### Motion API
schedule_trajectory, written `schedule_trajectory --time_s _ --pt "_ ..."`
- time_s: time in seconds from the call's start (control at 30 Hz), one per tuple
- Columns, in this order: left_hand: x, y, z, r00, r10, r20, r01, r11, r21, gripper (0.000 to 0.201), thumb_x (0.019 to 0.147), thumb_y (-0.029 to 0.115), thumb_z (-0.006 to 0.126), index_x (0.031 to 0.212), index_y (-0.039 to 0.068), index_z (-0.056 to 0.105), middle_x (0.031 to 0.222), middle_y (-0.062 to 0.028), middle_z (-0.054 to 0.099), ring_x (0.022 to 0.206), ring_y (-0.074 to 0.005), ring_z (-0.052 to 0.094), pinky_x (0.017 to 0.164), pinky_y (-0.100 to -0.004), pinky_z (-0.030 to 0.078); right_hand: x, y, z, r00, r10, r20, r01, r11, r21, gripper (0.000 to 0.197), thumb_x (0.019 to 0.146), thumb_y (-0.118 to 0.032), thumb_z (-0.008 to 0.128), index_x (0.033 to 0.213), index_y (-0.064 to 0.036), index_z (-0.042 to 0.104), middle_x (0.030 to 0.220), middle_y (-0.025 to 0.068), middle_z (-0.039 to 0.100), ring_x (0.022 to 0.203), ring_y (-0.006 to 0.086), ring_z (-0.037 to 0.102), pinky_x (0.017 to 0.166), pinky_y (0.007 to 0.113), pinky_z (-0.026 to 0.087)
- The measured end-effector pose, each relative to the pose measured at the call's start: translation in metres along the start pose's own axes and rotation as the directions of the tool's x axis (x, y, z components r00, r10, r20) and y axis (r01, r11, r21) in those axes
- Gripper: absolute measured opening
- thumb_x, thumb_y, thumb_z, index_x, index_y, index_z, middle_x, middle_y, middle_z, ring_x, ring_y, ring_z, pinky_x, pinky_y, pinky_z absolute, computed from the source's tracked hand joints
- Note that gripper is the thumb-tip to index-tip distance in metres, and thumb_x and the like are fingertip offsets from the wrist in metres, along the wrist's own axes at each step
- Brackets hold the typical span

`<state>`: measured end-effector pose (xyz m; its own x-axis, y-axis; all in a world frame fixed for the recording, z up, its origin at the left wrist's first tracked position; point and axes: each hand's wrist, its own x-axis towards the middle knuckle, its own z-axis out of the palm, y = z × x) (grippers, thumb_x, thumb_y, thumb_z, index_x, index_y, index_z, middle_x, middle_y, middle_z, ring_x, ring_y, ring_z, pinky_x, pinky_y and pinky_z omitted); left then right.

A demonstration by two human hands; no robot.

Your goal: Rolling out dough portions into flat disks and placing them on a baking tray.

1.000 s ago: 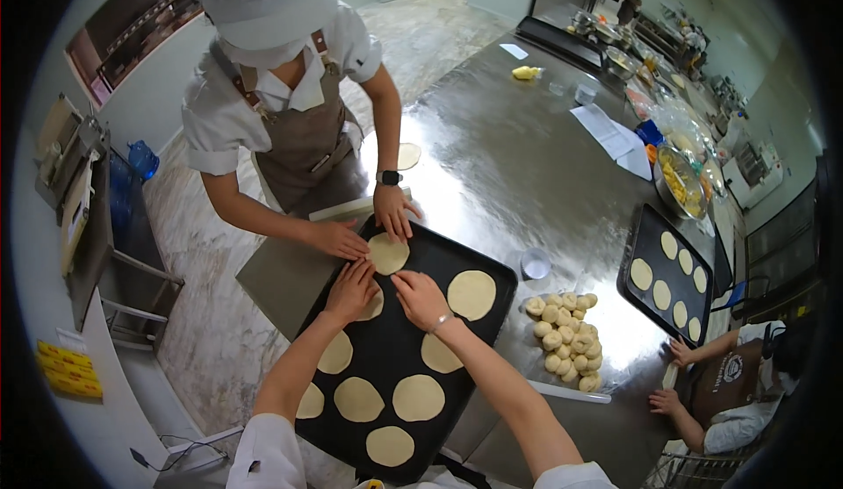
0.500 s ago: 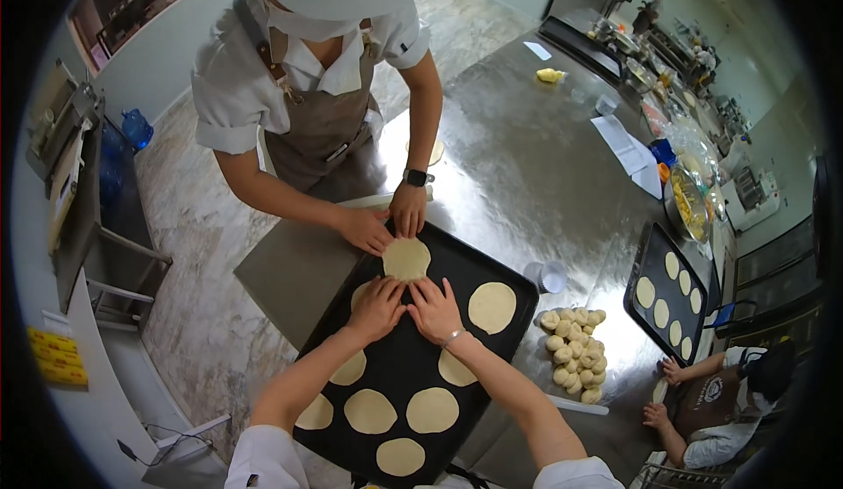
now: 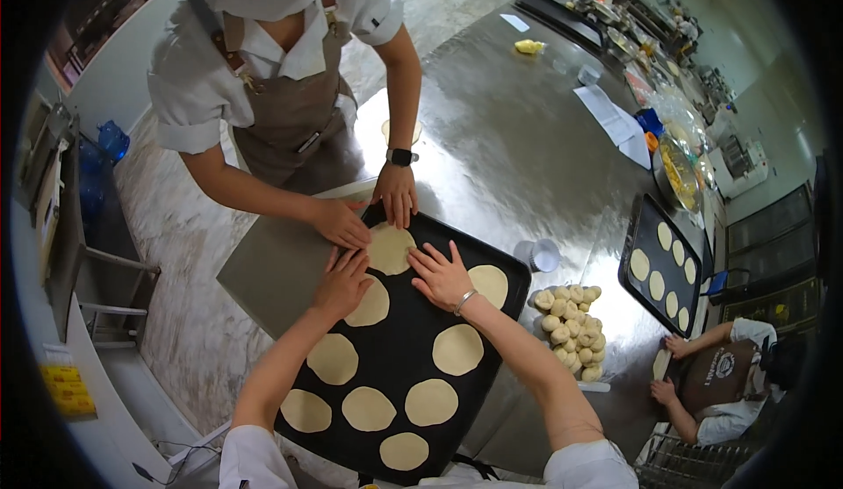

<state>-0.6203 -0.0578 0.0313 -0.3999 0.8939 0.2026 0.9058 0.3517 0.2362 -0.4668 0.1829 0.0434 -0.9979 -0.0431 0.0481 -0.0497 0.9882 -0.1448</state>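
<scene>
A flat round of dough (image 3: 392,249) lies at the far end of a black baking tray (image 3: 399,359). My right hand (image 3: 443,278) is spread open, its fingertips at the dough's right edge. My left hand (image 3: 343,284) rests with fingers extended near the dough's left side, close to a co-worker's hand (image 3: 341,223). The co-worker's other hand (image 3: 397,194) touches the round's far edge. Several more dough rounds (image 3: 368,408) cover the tray; one (image 3: 367,303) is partly hidden beside my left hand, another (image 3: 488,285) is partly covered by my right.
A cluster of dough balls (image 3: 572,329) sits on the steel table (image 3: 518,164) right of the tray, near small paper cups (image 3: 544,255). Further right, a second tray (image 3: 634,230) holds dough rounds; another person (image 3: 716,379) handles dough there. A metal bowl (image 3: 676,173) stands beyond.
My hands have moved apart from the dough's near edge, to its two sides. The dough now lies flatter on the tray. The whole view has shifted slightly.
</scene>
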Motion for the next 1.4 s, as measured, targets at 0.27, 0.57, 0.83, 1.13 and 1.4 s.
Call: schedule_trajectory --time_s 0.27,0.57,0.83,1.13,1.4 --pt "0.008 0.014 0.002 0.995 -0.087 0.056 0.087 0.996 0.010 0.051 0.100 0.036 0.059 0.135 0.000 0.060 0.147 -0.0129 0.055 0.144 -0.0278 0.043 0.123 -0.0559 0.024 -0.007 0.007 0.001 0.988 0.154 -0.006 -0.154 0.988 0.015 0.063 0.105 -0.049 0.045 0.154 -0.0089 0.044 0.160 0.0055 0.043 0.148 0.0260 0.038 0.122 0.061 0.020" --pt "-0.001 0.054 -0.011 0.990 -0.138 0.013 0.138 0.983 -0.123 0.054 0.100 0.014 0.059 0.149 -0.004 0.043 0.157 -0.0237 0.038 0.146 -0.0437 0.036 0.121 -0.0515 0.030 -0.254 -0.088 -0.047 0.574 0.772 -0.272 -0.505 0.595 0.625 0.039 0.092 -0.012 0.066 0.130 -0.0083 0.062 0.117 0.0167 0.065 0.105 0.0342 0.065 0.086 0.043 0.056" --pt "-0.050 0.286 -0.002 0.989 -0.103 0.103 0.146 0.715 -0.684 0.044 0.093 0.002 0.066 0.136 0.002 0.058 0.139 -0.0169 0.060 0.128 -0.0336 0.058 0.107 -0.0410 0.047 -0.526 -0.006 0.006 0.249 0.946 -0.208 -0.965 0.261 0.032 0.052 0.089 -0.006 0.062 0.139 -0.0030 0.053 0.138 0.0170 0.053 0.136 0.0364 0.046 0.118 0.052 0.033" --pt "0.071 0.446 0.117 0.985 0.170 0.010 -0.145 0.869 -0.474 0.042 0.085 0.002 0.072 0.126 0.004 0.063 0.130 -0.0187 0.060 0.122 -0.0420 0.055 0.104 -0.0457 0.047 -0.581 -0.044 0.008 0.553 0.830 0.079 -0.824 0.529 0.202 0.039 0.091 -0.018 0.067 0.129 -0.0125 0.060 0.113 0.0090 0.057 0.109 0.0320 0.057 0.093 0.049 0.049" --pt "0.135 0.484 0.121 0.916 0.017 0.402 0.084 0.969 -0.234 0.033 0.082 0.020 0.075 0.109 0.003 0.065 0.107 -0.0180 0.066 0.100 -0.0389 0.065 0.087 -0.0476 0.055 -0.706 -0.120 0.017 0.477 0.877 -0.053 -0.820 0.466 0.332 0.049 0.082 -0.018 0.078 0.129 -0.0146 0.064 0.108 0.0122 0.055 0.102 0.0348 0.056 0.090 0.048 0.049"
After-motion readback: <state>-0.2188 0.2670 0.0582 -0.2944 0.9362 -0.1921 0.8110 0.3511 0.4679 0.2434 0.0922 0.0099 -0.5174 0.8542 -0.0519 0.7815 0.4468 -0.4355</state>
